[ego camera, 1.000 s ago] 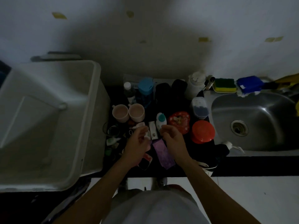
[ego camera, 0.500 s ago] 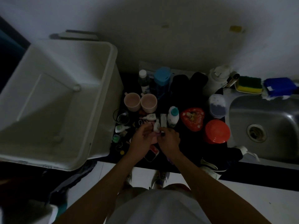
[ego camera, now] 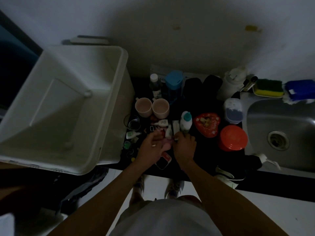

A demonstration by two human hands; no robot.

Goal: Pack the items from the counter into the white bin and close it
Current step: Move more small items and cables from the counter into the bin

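Your left hand [ego camera: 151,147] lies cupped over the small clutter on the dark counter [ego camera: 206,147]; whether it grips anything cannot be told (the light is poor). Your right hand [ego camera: 185,148], just beside it, curls its fingers round a small white item [ego camera: 176,138]. The white bin [ego camera: 109,99] stands open at nine o'clock, with two pink mugs [ego camera: 143,107] at twelve.

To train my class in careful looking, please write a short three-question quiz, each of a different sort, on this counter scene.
1. True or false: the two cups stand outside the white bin.
2. The heart-shaped tin is: A red, B green, C white.
3. Fill in: the sponge lies behind the ____.
Key: 1 true; 2 A; 3 sink.
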